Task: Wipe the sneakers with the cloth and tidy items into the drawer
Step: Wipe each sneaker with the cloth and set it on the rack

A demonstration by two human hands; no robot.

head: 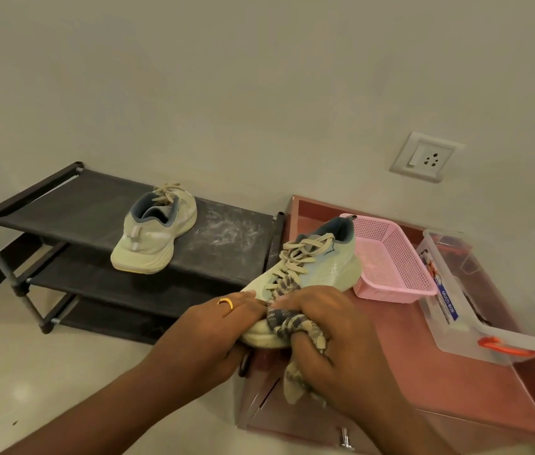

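Head view: held sneaker (312, 267) at 5 o'clock above drawer (440, 382) with left hand (213, 326) curled round its toe; pressed bunched cloth (287, 323), gripped in right hand (322, 326), onto toe; saw second sneaker (154, 228) on rack (226, 231) at 10 o'clock; judged wiping midway, tidying seemingly unfinished.

Sneaker (312, 267): toe hidden under my left hand (213, 326), my right hand (322, 326) and the bunched cloth (287, 325). Clear box (476, 307): near corner cut off by the right edge, and the label's small print is too fine to read. Drawer (456, 389): front runs off the bottom edge, as do my forearms.
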